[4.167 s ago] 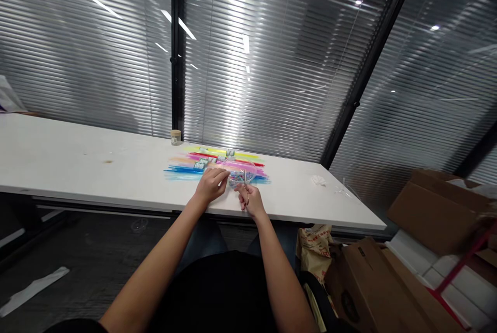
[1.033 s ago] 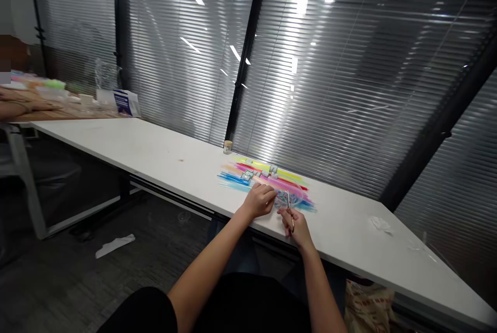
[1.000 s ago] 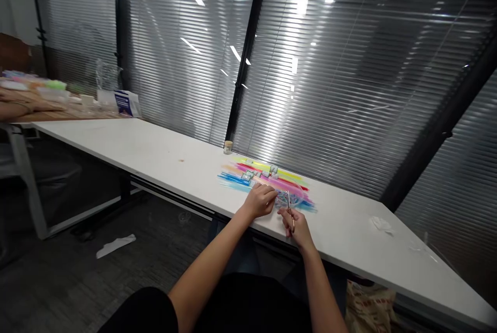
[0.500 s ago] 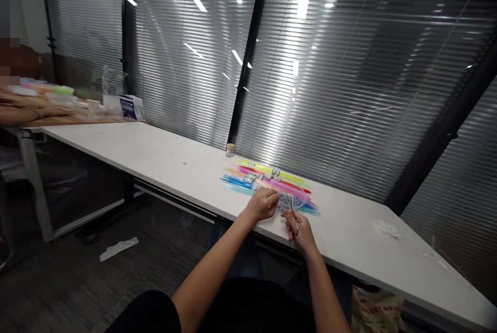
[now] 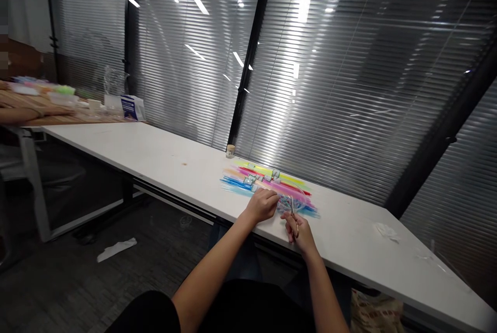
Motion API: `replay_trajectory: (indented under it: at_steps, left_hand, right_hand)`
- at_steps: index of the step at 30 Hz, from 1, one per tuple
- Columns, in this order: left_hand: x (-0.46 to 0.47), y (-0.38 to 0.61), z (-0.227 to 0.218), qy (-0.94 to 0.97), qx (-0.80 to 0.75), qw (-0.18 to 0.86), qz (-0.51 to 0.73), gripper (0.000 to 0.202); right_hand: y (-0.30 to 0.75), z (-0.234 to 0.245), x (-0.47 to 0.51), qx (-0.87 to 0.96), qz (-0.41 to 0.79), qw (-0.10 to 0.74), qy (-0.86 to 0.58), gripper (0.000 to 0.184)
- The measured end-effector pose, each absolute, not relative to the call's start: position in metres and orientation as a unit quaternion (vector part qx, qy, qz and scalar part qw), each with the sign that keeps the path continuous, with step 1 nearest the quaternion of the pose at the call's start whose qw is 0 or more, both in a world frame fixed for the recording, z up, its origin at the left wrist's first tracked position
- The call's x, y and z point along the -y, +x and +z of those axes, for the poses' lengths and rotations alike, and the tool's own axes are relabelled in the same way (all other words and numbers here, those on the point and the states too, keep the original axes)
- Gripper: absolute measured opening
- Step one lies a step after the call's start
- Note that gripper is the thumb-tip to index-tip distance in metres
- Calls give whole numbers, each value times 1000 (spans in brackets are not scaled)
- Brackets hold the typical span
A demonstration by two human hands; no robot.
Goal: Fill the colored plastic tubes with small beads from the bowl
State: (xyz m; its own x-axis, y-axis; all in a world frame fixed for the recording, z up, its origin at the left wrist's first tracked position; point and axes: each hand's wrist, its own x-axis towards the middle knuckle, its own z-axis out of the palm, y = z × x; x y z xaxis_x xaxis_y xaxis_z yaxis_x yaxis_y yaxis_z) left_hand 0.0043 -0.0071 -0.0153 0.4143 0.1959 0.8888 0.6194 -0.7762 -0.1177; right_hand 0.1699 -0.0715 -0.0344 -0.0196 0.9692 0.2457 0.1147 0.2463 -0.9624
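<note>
Right hand [image 5: 298, 230]: wrapped around the scissors, pretty much over the desk's near edge
Scissors [image 5: 292, 203]: blades pointing up and away from the person, toward the far edge; honestly can't tell if the blades are apart
Left hand [image 5: 263, 204]: just beside the scissors, fingers curled in, thumb side facing the blades; can't tell if there's anything pinched in there
Clear tub [image 5: 304, 205]: between and just beyond the hands, close to the near edge, with little colorful bits [image 5: 284, 204] in it, too tiny to make out
Stick bundles [image 5: 297, 188]: yellow, red, pink, orange and blue, spread from the tub back toward the far edge, some with small labels [image 5: 249, 180]
Jar [image 5: 230, 151]: tan lid, upright right by the far edge
Crumpled white thing [image 5: 386, 231]: near the far right corner of the white desk [image 5: 163, 151]
Desk's left end: meets a wood-look table, where another person's forearm [image 5: 19, 115] rests, plus a purple-and-white bag [image 5: 132, 108]
Floor: white strip [image 5: 116, 249] lying out past the near edge
</note>
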Motion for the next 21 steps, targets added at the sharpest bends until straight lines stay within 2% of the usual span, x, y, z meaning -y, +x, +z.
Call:
replay_trajectory:
  at_steps: [21]
  left_hand:
    - [10,3,-12,-817,259,240,-455,21]
  right_hand:
    - [170,-35,70,602,400,526,-448,52]
